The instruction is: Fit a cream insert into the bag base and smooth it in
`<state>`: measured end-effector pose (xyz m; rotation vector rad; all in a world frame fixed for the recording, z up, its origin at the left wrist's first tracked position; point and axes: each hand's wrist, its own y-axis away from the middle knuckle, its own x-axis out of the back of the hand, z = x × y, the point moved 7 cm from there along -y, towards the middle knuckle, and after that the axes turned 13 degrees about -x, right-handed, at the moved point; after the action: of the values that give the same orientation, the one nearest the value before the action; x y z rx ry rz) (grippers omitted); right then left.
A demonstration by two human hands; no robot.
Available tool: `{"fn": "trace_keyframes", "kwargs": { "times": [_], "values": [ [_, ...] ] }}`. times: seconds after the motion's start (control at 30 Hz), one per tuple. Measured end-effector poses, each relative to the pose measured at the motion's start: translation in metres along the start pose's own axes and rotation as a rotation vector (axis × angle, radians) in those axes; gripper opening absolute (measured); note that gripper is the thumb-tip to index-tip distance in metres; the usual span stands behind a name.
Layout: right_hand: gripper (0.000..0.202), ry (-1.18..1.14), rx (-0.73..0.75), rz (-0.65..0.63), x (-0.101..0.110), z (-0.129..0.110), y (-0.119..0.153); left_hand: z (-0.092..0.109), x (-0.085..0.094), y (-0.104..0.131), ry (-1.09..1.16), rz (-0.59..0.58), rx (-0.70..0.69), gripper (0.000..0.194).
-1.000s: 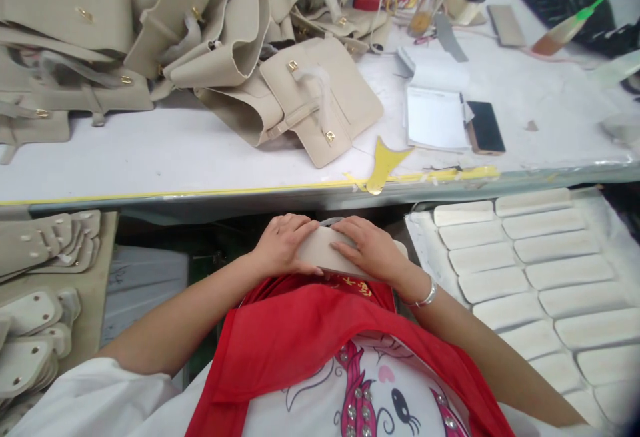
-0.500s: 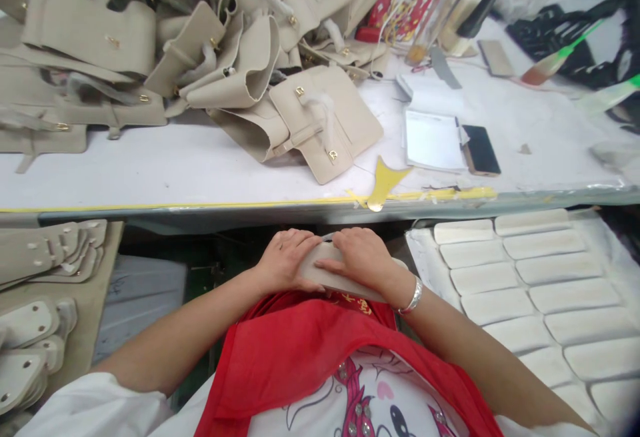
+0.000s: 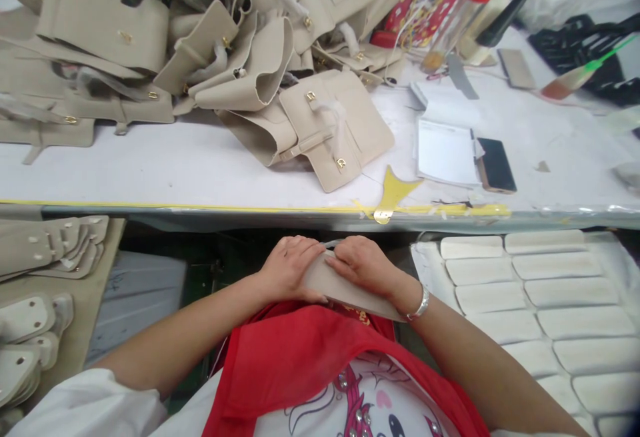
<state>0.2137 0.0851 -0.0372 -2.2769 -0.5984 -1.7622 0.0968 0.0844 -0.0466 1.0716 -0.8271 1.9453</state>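
Observation:
Against my lap I hold a beige leather piece (image 3: 345,285) with a rounded left end. My left hand (image 3: 291,268) is closed around that end, its thumb along the near edge and its fingers over the top. The right hand (image 3: 367,268), with a silver bracelet at the wrist, has its fingers curled at the far edge of the same piece. A thin pale rim shows between the two hands. The underside of the piece is hidden, and so are some fingertips.
Ahead, a white table (image 3: 150,170) carries a heap of beige leather bag parts (image 3: 340,124), a notepad (image 3: 447,152), a phone (image 3: 497,165) and a yellow fishtail-shaped piece (image 3: 395,189). White padded strips (image 3: 565,290) lie in rows to the right. Leather tabs (image 3: 25,317) are stacked on a left-hand board.
My right-hand fingers have curled in more at the far edge, uncovering more of the leather piece's top. The left hand keeps its grip. The whole view has shifted slightly.

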Motion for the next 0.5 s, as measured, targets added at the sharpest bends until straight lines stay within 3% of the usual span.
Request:
{"fn": "trace_keyframes", "kwargs": {
  "times": [0.17,0.3,0.5],
  "values": [
    [0.040,-0.020,-0.016,-0.049,-0.002,-0.001,-0.003,0.002,0.000,0.005,0.007,0.002,-0.024,0.092],
    [0.044,-0.007,-0.181,-0.020,-0.001,0.009,0.000,0.001,-0.002,0.008,0.015,-0.004,0.036,0.080],
    [0.050,0.055,-0.413,0.093,0.011,0.032,0.041,0.002,0.001,0.004,-0.007,-0.039,0.095,0.059]
  ]
}}
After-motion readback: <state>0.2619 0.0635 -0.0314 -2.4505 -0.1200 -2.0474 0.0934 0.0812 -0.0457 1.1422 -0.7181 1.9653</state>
